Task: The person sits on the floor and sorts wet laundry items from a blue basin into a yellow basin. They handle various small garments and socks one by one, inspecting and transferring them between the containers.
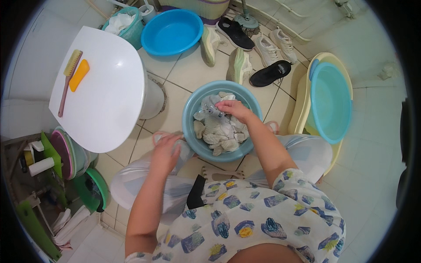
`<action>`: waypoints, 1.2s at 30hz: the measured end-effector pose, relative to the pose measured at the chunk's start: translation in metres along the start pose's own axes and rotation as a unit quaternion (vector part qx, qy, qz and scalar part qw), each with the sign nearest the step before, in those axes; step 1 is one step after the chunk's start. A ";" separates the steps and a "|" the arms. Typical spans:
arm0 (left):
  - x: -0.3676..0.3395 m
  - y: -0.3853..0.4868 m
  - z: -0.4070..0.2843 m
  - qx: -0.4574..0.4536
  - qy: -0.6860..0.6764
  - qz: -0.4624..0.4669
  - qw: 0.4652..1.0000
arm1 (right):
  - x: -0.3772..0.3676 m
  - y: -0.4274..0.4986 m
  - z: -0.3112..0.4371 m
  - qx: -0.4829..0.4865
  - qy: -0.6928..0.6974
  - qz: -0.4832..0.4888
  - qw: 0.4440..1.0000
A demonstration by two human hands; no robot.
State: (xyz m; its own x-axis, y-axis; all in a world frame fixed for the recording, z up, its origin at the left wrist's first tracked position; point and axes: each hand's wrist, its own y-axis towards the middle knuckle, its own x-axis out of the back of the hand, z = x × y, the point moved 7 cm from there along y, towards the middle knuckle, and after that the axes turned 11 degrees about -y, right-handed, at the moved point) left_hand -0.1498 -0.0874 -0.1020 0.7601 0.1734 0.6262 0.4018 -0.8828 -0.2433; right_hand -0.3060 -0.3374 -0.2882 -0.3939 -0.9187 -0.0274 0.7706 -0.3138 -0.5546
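Note:
A round blue-grey plastic basin (189,128) stands on the tiled floor between the person's knees, with a heap of pale, wet-looking cloth items (222,131), seemingly socks, inside. My right hand (233,108) is over the basin, its fingertips pinched at a light grey cloth with small dark marks (210,104) on top of the heap. To the left of the basin, my left hand (166,153) rests on or just above my left knee with nothing visible in it; its fingers are slightly apart. A wooden-handled scrub brush (68,80) and an orange-yellow bar or scraper (79,75) lie on the white toilet lid (108,88).
Several shoes, including a black one (269,74) and a white sneaker (283,44), lie beyond the basin. Near them are a bright blue basin (172,32) and a floor brush (247,23). A turquoise basin (330,102) leans in a cream tub (300,108) at right.

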 end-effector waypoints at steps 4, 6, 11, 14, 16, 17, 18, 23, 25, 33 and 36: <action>-0.110 0.040 0.043 0.025 0.005 0.112 0.993 | 0.009 -0.058 0.021 -0.018 0.100 -0.096 0.990; -0.149 0.043 0.066 0.025 0.047 0.141 0.989 | 0.010 -0.084 0.025 0.020 0.210 -0.149 0.966; -0.170 0.047 0.095 0.043 -0.007 0.111 0.993 | 0.019 -0.147 0.023 0.024 0.097 -0.278 0.955; -0.147 0.057 0.083 0.107 -0.243 0.103 0.959 | 0.010 -0.179 0.011 -0.026 0.135 -0.307 0.942; -0.118 0.056 0.062 0.144 -0.444 0.037 0.883 | -0.001 -0.185 0.006 -0.038 0.221 -0.265 0.938; -0.108 0.050 0.054 0.171 -0.503 0.007 0.847 | -0.011 -0.183 0.005 -0.020 0.292 -0.217 0.931; -0.096 0.040 0.043 0.171 -0.573 -0.020 0.801 | -0.020 -0.182 0.002 -0.016 0.358 -0.183 0.915; -0.064 -0.006 0.004 0.148 -0.730 -0.076 0.663 | -0.042 -0.183 -0.009 0.027 0.428 -0.148 0.891; -0.058 -0.022 0.003 0.148 -0.743 -0.119 0.641 | -0.048 -0.184 -0.009 0.028 0.421 -0.143 0.895; -0.063 -0.037 0.013 0.107 -0.707 -0.139 0.685 | -0.055 -0.185 0.013 0.079 0.385 -0.115 0.912; -0.064 -0.038 0.016 0.107 -0.638 -0.133 0.751 | -0.057 -0.187 0.015 0.110 0.373 -0.118 0.914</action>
State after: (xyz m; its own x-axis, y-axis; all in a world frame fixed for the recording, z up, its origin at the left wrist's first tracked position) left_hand -0.2051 -0.0580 -0.1448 0.4538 0.7288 -0.5127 0.5954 -0.6761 -0.4341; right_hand -0.4204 -0.2296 -0.1707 -0.7305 -0.4265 -0.5334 0.6701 -0.5985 -0.4391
